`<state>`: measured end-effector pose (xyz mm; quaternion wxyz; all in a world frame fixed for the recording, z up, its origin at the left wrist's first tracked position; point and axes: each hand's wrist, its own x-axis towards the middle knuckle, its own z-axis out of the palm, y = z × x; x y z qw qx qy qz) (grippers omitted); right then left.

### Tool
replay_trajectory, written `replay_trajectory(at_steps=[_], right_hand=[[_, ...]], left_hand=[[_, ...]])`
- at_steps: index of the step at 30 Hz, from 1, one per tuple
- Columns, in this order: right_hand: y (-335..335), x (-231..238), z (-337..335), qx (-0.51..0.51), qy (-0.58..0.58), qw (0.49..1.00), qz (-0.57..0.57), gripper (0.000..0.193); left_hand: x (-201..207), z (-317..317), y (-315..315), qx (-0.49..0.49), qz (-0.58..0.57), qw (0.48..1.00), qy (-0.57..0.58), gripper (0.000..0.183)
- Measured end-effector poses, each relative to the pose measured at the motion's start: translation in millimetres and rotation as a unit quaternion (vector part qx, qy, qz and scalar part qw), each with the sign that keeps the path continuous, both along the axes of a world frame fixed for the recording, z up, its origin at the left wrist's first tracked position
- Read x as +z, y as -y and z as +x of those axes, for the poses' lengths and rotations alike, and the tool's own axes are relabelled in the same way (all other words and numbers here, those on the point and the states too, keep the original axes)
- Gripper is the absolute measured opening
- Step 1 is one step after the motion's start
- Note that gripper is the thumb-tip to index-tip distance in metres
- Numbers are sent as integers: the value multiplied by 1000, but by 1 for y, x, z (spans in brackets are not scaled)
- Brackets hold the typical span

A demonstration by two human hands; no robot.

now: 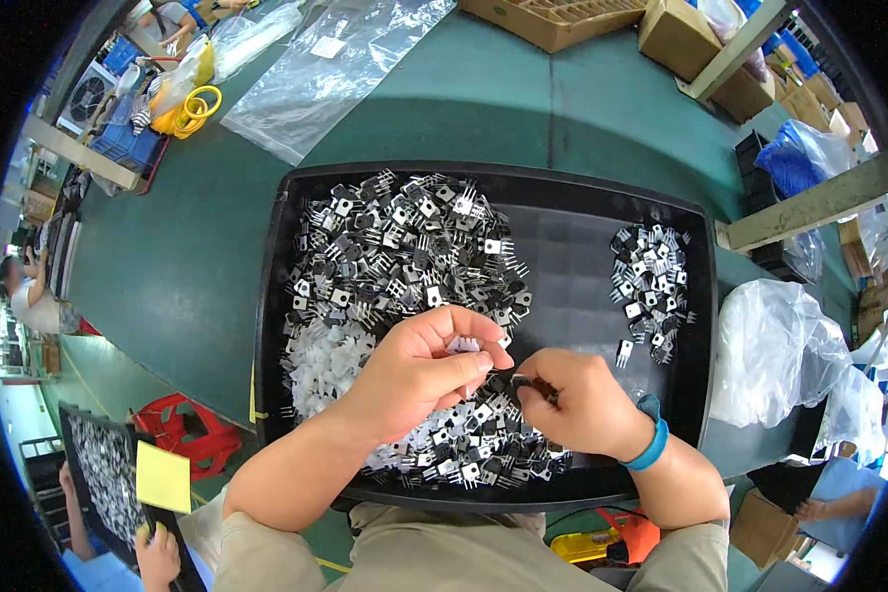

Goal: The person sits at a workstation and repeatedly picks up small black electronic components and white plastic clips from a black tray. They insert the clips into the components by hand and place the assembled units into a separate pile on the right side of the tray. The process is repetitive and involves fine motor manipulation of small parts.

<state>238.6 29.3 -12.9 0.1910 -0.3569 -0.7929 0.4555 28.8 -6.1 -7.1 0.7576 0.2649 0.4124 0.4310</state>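
A black tray [695, 414] lies before me on the green table. Three-legged black transistors with metal tabs [404, 237] fill its left half in a large heap. Small white plastic pieces [327, 367] are piled at its left side, partly under my forearm. My left hand [419, 370] is closed over the heap, with a white plastic piece [463, 345] between thumb and fingers. Close beside it, my right hand [584, 400] pinches a small dark part, seemingly a transistor [534, 385], mostly hidden by the fingers. A smaller group of transistors [651, 276] lies at the tray's right.
Clear plastic bags lie on the table behind [340, 64] and right of the tray [764, 350]. Cardboard boxes [562, 30] stand at the back. A red stool [187, 429] is at the lower left, near another person's hand [158, 557] and a second tray of parts [108, 474].
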Motion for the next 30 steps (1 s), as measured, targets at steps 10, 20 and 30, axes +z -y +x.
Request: replay_trajectory(at_steps=[10, 20, 30], right_hand=[[4, 8, 0, -163, -175, 954, -180, 21], [8, 13, 3, 17, -122, 977, -172, 41], [14, 11, 5, -61, -179, 966, -178, 23]], left_hand=[[2, 2, -1, 2, -21, 999, 35, 21], [-4, 5, 0, 37, 32, 999, 5, 22], [-2, 3, 2, 21, 23, 999, -16, 23]])
